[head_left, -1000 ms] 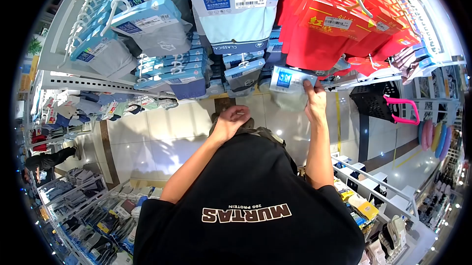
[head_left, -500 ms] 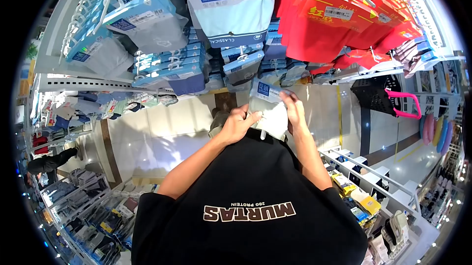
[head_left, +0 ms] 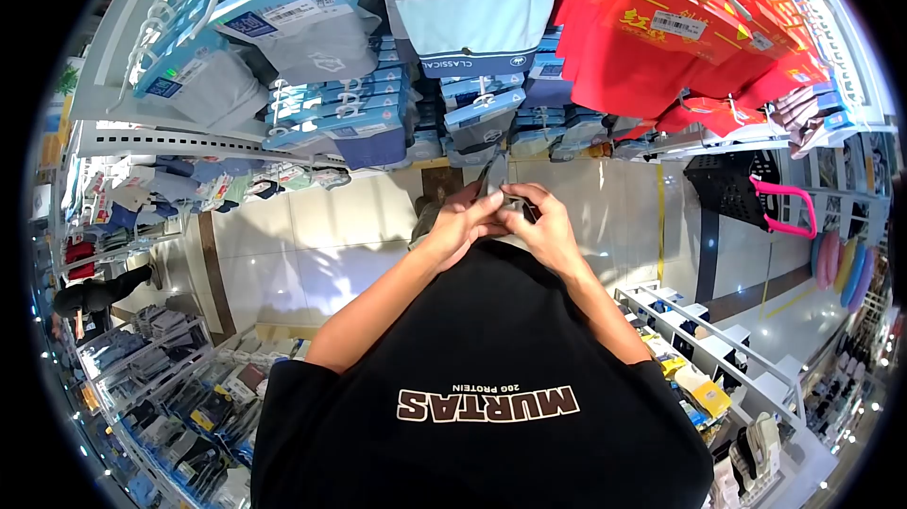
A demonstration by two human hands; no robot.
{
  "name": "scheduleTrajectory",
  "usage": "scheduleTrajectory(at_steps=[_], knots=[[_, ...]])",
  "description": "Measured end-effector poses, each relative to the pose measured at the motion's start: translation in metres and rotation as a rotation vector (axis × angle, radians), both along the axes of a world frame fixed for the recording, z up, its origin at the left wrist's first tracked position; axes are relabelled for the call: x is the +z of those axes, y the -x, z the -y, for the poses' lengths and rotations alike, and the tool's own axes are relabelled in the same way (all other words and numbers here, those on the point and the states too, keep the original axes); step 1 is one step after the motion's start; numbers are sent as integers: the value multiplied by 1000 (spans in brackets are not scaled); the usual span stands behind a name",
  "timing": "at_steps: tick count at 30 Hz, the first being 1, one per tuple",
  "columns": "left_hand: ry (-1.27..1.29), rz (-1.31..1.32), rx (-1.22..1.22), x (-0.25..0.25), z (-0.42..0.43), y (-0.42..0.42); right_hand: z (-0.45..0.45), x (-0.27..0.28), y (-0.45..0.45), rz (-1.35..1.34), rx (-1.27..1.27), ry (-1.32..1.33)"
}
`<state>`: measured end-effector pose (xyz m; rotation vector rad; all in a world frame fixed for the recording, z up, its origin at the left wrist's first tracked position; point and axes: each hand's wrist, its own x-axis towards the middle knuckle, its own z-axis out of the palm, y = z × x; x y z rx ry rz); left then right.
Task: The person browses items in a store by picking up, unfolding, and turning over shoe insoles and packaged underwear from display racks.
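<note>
In front of my chest, both hands meet on a small grey package (head_left: 495,172), seen nearly edge-on. My left hand (head_left: 463,225) closes on its near left part, with the thumb pointing toward the middle. My right hand (head_left: 540,223) pinches its right side, fingers bent. The fingers hide much of the package. Beyond it hang blue-topped packages (head_left: 484,112) on hooks, with a large light blue package (head_left: 472,13) higher up and red packages (head_left: 633,55) to the right.
A black basket (head_left: 727,189) with a pink handle (head_left: 789,207) stands at the right. Racks of packaged goods (head_left: 203,414) lie behind me on the left, and a white rack (head_left: 737,348) behind on the right. Someone in dark clothes (head_left: 99,293) is at the far left.
The package has come from beside the hanging goods at the right to my chest and turned from face-on to nearly edge-on. My left hand, earlier apart from it, now grips it too.
</note>
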<state>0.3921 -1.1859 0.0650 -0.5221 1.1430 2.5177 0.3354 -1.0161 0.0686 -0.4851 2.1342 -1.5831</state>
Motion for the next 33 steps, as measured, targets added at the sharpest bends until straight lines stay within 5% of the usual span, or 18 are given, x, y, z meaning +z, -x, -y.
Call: scheduleTrajectory(at_steps=[2, 16, 19, 26, 33], knots=[[43, -45, -33, -2, -1, -1, 3, -10, 0, 174, -149, 22], [141, -42, 49, -18, -3, -4, 1, -8, 9, 379, -158, 159], [221, -51, 68, -16, -5, -2, 4, -9, 4, 194, -63, 169], [457, -18, 5, -24, -5, 2, 0, -1, 8, 278, -65, 22], [491, -23, -5, -20, -6, 4, 0, -22, 7, 289, -133, 154]])
